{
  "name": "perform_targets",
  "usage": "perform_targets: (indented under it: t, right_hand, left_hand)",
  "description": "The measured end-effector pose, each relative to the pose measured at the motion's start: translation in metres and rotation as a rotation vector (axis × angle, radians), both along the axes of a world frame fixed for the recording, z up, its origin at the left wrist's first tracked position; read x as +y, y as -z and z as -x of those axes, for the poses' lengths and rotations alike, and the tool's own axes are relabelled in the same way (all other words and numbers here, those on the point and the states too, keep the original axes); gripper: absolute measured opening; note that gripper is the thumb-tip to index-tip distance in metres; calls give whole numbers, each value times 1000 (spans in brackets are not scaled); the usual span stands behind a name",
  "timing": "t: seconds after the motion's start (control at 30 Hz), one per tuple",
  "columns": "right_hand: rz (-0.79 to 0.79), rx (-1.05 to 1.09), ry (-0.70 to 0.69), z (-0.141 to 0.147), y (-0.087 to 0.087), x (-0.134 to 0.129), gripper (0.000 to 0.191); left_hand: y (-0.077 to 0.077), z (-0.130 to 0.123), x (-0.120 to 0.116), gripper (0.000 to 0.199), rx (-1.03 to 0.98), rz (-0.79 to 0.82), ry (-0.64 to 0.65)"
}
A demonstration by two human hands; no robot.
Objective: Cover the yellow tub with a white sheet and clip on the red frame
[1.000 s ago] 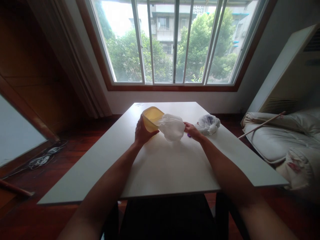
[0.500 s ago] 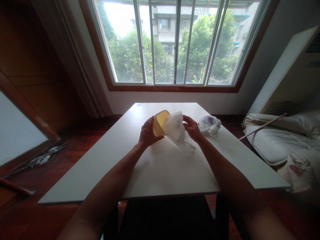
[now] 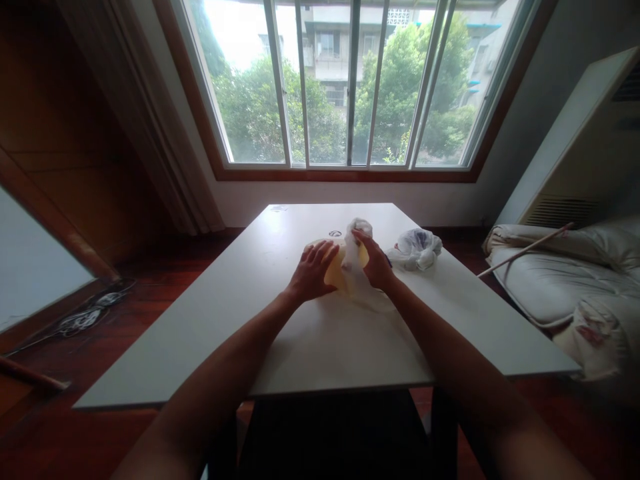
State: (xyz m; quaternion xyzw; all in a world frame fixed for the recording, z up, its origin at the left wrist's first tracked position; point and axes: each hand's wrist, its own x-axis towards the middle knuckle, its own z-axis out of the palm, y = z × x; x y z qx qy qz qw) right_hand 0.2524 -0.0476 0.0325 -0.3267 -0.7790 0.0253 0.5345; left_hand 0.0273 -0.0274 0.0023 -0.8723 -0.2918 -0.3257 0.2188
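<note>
A yellow plastic container [image 3: 336, 272] sits low over the middle of the white table [image 3: 210, 333], with a thin white plastic bag [image 3: 356, 277] over its right part. My left hand [image 3: 311, 272] wraps round the container's left side, thumb low and fingers over the top. From the right, my right hand [image 3: 375, 263] grips the bag against the container. Crumpled bag film bunches up above my right fingers. The container's far side and its opening are hidden by the hands and the film.
To the right of my right hand lies another crumpled white plastic bag [image 3: 419, 249] with something dark inside. A small dark ring-shaped thing or mark [image 3: 335, 234] shows on the table behind the container. Beyond the table's right edge are a stick [image 3: 525, 250] and pale folded bedding [image 3: 535, 273].
The container has tipped from its tilt and moved slightly right and lower. The bag now covers more of its right side. Both hands have come closer together, and the dark ring shape has become visible.
</note>
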Motion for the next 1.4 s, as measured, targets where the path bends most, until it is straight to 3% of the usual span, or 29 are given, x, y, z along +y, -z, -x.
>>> perform_targets:
  t: [0.17, 0.37, 0.7, 0.9, 1.1, 1.2, 1.4]
  right_hand:
    - [-60, -181, 13, 2, 0, -1, 61]
    - [3, -237, 56, 2, -1, -2, 51]
    - [106, -236, 70, -8, 3, 4, 95]
    - [113, -156, 87, -10, 13, 15, 86]
    - [95, -222, 82, -7, 8, 7, 79]
    - [59, -227, 58, -6, 5, 4, 74]
    - [62, -86, 11, -14, 9, 13, 94]
  left_hand:
    - [0, -7, -6, 85, 113, -5, 11]
    - [0, -11, -9, 92, 87, 43, 31]
    - [6, -12, -5, 106, 27, 68, 65]
    - [8, -12, -3, 109, -14, 55, 90]
    - [1, -11, -7, 87, 69, 20, 46]
    - [-3, -9, -9, 86, 70, 31, 49]
    - [-4, -3, -2, 104, -81, 41, 56]
